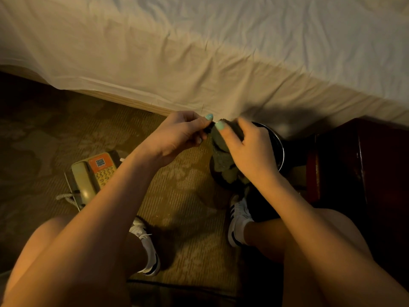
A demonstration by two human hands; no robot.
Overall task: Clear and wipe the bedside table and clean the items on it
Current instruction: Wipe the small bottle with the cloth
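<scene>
My left hand (179, 134) pinches a small dark item (209, 129) between thumb and fingers; what the item is I cannot tell. My right hand (247, 149) grips a grey-green cloth (219, 140) that is wrapped against that item and hangs down over a round dark bin (279, 147) on the floor. Both hands meet above the bin's left side. A beige desk phone (93, 176) with an orange panel lies on the carpet to the left, its coiled cord trailing. The dark red bedside table (363, 165) stands at the right.
A bed with a white sheet (221, 63) fills the top of the view, its edge hanging just behind my hands. Patterned carpet (181, 191) covers the floor. My knees and white sneakers (239, 220) are below, on either side of the carpet patch.
</scene>
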